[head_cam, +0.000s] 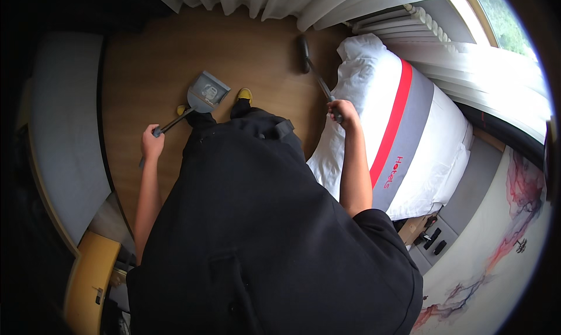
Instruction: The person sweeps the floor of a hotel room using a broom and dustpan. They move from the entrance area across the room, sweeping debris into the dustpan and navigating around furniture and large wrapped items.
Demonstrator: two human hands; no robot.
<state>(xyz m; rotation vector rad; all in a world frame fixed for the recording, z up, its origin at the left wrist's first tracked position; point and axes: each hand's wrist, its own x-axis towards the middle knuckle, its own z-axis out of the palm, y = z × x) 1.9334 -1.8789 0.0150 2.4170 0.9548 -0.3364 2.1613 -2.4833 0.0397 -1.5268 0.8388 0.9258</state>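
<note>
My left hand (153, 141) grips the handle of a long-handled grey dustpan (206, 92), whose pan is just in front of my yellow shoes. A pale patch shows inside the pan; I cannot tell whether it is debris or a marking. In my right hand (345, 113) is the grey-ended handle of a broom (304, 54). The dark broom head is at the wood-look floor (149, 67), between the curtain hem and the corner of the bed. Broom and dustpan are well apart.
To the right stands a bed with white linen (363, 72) and a red-and-grey bed runner (399, 124). White curtains (245, 0) hang ahead, near a radiator (394, 21). A grey wall panel (65, 124) borders the left side, with a yellow door (92, 273) behind.
</note>
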